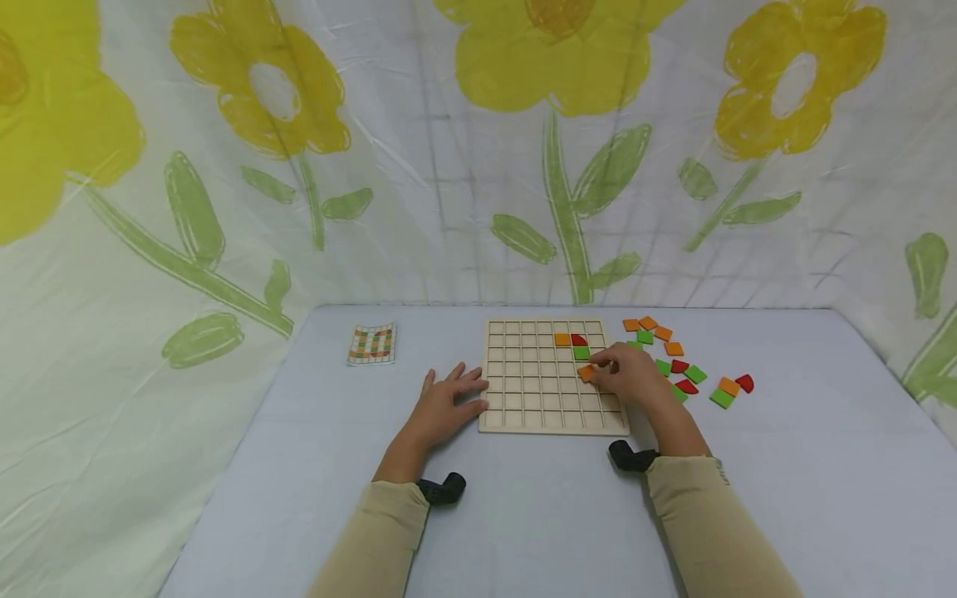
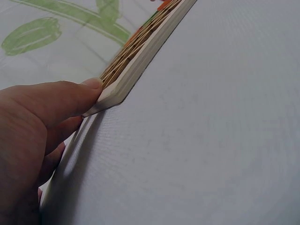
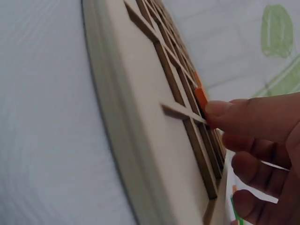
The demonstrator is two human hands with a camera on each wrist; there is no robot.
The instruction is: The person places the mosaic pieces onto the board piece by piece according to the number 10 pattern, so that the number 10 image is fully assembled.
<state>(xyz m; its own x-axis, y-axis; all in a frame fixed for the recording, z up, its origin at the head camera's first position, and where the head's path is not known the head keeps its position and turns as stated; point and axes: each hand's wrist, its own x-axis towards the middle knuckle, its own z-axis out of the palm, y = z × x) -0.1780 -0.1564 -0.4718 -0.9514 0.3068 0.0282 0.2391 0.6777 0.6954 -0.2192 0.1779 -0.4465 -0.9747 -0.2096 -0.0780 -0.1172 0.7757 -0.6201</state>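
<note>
Orange square tile pinched, my right hand, centre-right! Placing, seemingly; needs squaring to grid board; left hand spread.

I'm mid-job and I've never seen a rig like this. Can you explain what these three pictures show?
There's no machine: a person works with a bare left hand and right hand. The wide picture comes from a head-worn camera; each close one from a wrist camera. On the pale table lies a wooden grid board holding an orange square, a red wedge and a green square; loose tiles lie to its right, a checkered card to its left. The right hand pinches another orange tile at the board; the left hand touches the board's left edge.
</note>
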